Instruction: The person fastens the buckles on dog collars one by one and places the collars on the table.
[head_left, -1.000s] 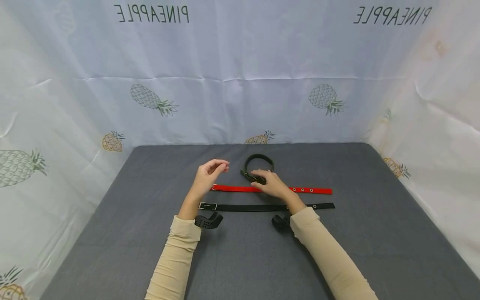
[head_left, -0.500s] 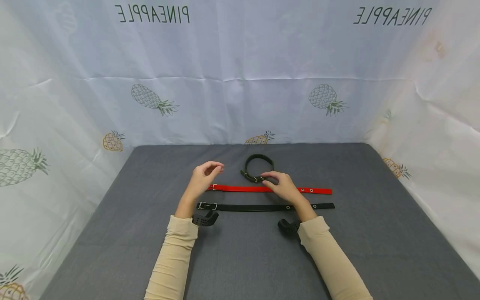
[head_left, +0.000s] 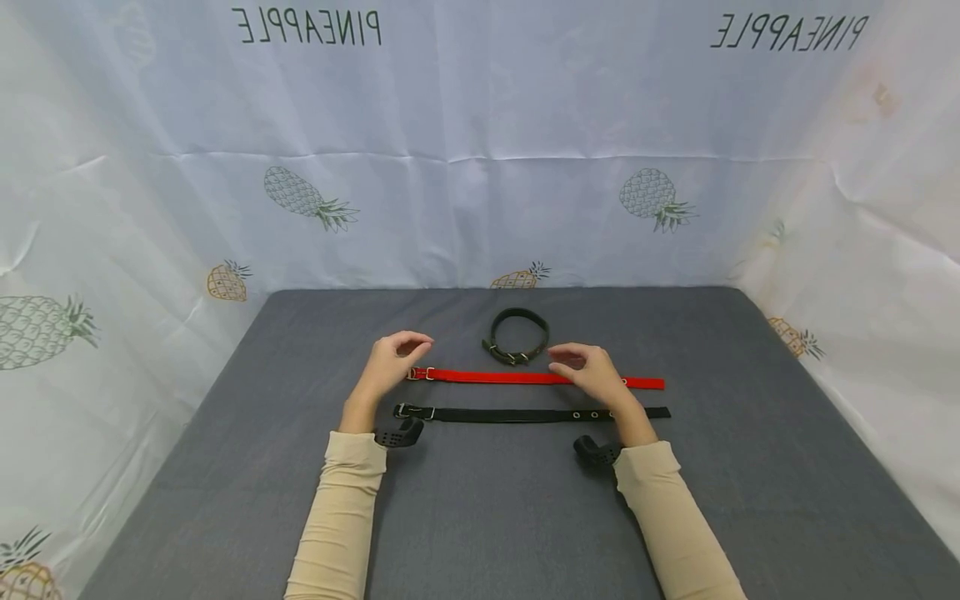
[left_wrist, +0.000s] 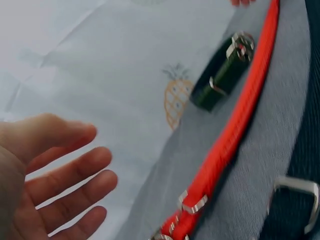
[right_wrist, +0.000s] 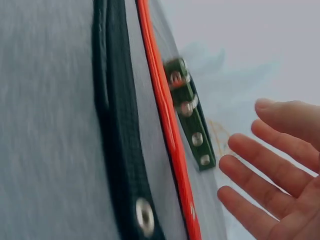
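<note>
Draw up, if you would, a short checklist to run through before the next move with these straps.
1. Left hand free of any strap: ok, it holds nothing.
2. Right hand free of any strap: ok, it holds nothing.
3. Green strap formed into a loop: ok.
4. Its fastening secure: cannot tell, too small or blurred.
5. Red strap formed into a loop: not ok, laid out straight.
6. Black strap formed into a loop: not ok, also straight.

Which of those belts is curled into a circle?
The dark green buckled strap at the back makes a ring; the long, flat red strap and long, flat black strap lie out straight.
</note>
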